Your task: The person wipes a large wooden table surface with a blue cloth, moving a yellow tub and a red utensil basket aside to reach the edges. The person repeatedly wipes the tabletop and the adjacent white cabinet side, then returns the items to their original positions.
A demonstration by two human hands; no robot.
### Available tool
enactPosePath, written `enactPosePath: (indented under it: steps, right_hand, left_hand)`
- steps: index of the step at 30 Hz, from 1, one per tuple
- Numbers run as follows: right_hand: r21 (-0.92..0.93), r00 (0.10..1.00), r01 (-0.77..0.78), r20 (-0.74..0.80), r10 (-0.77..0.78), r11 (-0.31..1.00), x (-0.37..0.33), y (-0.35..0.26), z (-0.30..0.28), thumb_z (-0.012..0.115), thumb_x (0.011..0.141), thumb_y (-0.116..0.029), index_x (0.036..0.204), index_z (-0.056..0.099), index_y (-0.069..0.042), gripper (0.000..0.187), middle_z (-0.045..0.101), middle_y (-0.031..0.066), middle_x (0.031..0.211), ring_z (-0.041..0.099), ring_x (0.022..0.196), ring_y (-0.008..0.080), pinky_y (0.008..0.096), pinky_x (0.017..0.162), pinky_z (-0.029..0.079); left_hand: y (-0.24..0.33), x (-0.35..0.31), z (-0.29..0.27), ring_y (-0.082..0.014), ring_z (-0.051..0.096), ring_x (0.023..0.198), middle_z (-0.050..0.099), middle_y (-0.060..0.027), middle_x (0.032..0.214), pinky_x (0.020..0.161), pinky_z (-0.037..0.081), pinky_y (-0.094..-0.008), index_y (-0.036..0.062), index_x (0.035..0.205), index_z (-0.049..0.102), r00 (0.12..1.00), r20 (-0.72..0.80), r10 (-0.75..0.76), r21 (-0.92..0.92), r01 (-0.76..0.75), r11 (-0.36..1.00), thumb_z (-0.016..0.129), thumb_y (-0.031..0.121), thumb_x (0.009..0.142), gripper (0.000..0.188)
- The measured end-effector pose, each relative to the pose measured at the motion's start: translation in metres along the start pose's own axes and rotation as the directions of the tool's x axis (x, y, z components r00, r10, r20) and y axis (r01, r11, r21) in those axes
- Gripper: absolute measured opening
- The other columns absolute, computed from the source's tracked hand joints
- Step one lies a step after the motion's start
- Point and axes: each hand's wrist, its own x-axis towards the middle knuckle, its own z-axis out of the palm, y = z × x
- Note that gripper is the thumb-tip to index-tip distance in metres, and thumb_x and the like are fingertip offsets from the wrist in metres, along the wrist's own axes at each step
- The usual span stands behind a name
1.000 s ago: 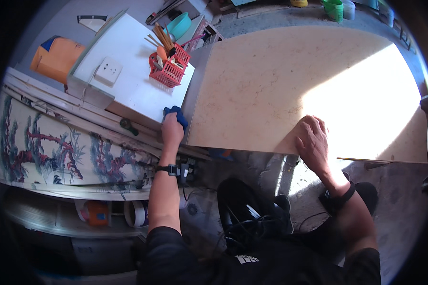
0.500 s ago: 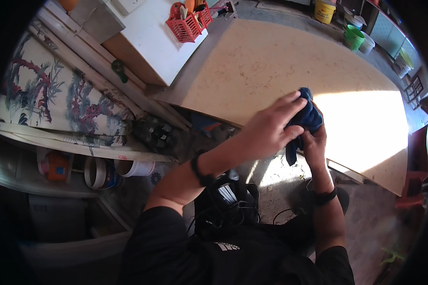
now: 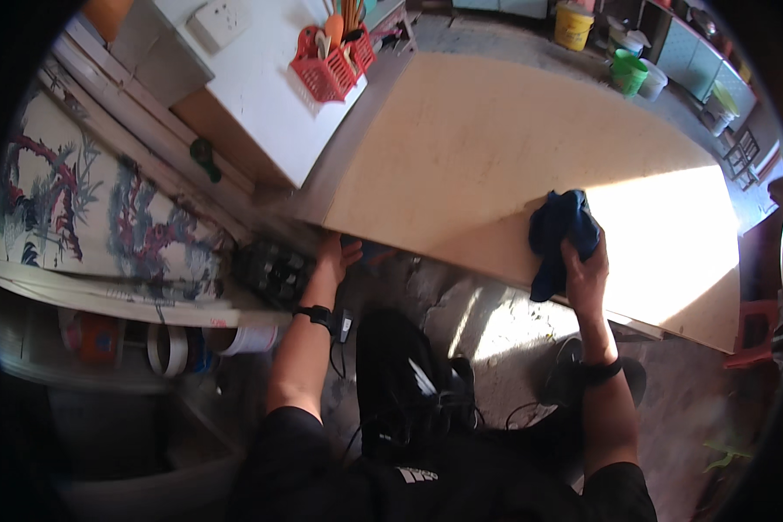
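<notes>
I have the right hand (image 3: pixel 588 268) closed around a crumpled dark blue cloth (image 3: pixel 562 224), the thumb in front of the bundle and the fabric bunched between thumb and fingers. The cloth lies at the near edge of the broad, pale tan worktop (image 3: pixel 461 148), right of its middle, its lower tip reaching down to that edge. A patch of bright sunlight covers the surface just to its right.

Over on my left side, the left hand (image 3: pixel 336 257) is beside the worktop's near left corner, its fingers loosely spread and slightly bent. I see nothing held in it, and I cannot tell whether the fingertips touch the edge. Each wrist carries a black band.

Beyond that corner I see a white-topped cabinet (image 3: pixel 265 96) bearing a red plastic lattice basket (image 3: pixel 324 78) filled with utensils, and a white socket block (image 3: pixel 218 23). Left of it runs a cream panel painted with dark red and grey-green trees (image 3: pixel 87 191).

Across the floor, past the worktop's curved far edge, stand a yellow bucket (image 3: pixel 573 28) and a bright green bucket (image 3: pixel 626 73). A red plastic stool (image 3: pixel 755 333) sits near the right end.
</notes>
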Motion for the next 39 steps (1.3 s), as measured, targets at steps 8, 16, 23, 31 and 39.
enactPosePath:
  steps: [8,16,23,31,39]
  right_hand:
    - [0.029,1.0,0.032,-0.002,-0.032,0.999,-0.001,-0.004,0.002,0.068,0.095,-0.009,0.146,0.051,-0.003,0.054,0.066,0.0203,0.129,0.063,0.123,0.0285,0.0389,0.108,0.047]
    - [-0.015,0.998,0.062,-0.01,-0.062,0.998,-0.001,-0.004,0.001,0.069,0.094,-0.01,0.146,0.051,-0.005,0.055,0.066,0.0214,0.13,0.064,0.124,0.0309,0.0399,0.107,0.048]
    - [-0.062,0.997,0.072,-0.003,-0.072,0.996,0.0,0.0,0.002,0.07,0.094,-0.011,0.145,0.052,-0.005,0.055,0.067,0.0216,0.129,0.065,0.123,0.0314,0.04,0.106,0.05]
    - [0.187,0.998,0.036,0.037,-0.044,0.982,-0.001,0.008,0.007,0.071,0.094,-0.011,0.145,0.055,-0.006,0.054,0.069,0.0197,0.128,0.066,0.121,0.0272,0.0388,0.104,0.051]
    - [-0.062,1.0,-0.021,0.005,0.021,0.998,-0.001,0.012,0.005,0.075,0.09,-0.014,0.15,0.047,-0.009,0.066,0.066,0.0206,0.123,0.066,0.12,0.0337,0.0426,0.1,0.052]
  left_hand:
    - [-0.016,0.057,0.012,-0.0127,0.067,0.081,0.071,0.0061,0.099,0.063,0.054,-0.0321,0.0263,0.125,0.062,0.986,0.153,0.06,0.089,-0.074,0.993,0.068,0.062,0.092,0.049]
    - [-0.018,0.035,0.006,-0.0115,0.063,0.071,0.067,0.0052,0.088,0.055,0.052,-0.0271,0.0218,0.114,0.066,0.991,-0.002,0.135,-0.162,-0.133,0.978,0.075,0.049,0.095,0.035]
    - [-0.029,-0.003,-0.012,-0.0261,0.067,0.094,0.066,-0.0094,0.115,0.061,0.057,-0.0356,0.0154,0.128,0.061,1.0,-0.016,-0.013,-0.134,0.011,0.991,0.065,0.045,0.097,0.044]
    - [-0.023,-0.042,-0.02,-0.0267,0.045,0.142,0.046,-0.0126,0.151,0.122,0.037,-0.0545,0.0136,0.152,0.044,0.823,0.489,0.289,-0.158,-0.242,0.957,0.056,0.022,0.103,0.051]
    - [-0.034,0.038,-0.063,-0.0138,0.064,0.093,0.068,0.0012,0.112,0.078,0.053,-0.0275,0.0151,0.132,0.067,0.978,0.192,-0.078,0.079,0.064,0.995,0.071,0.048,0.098,0.047]
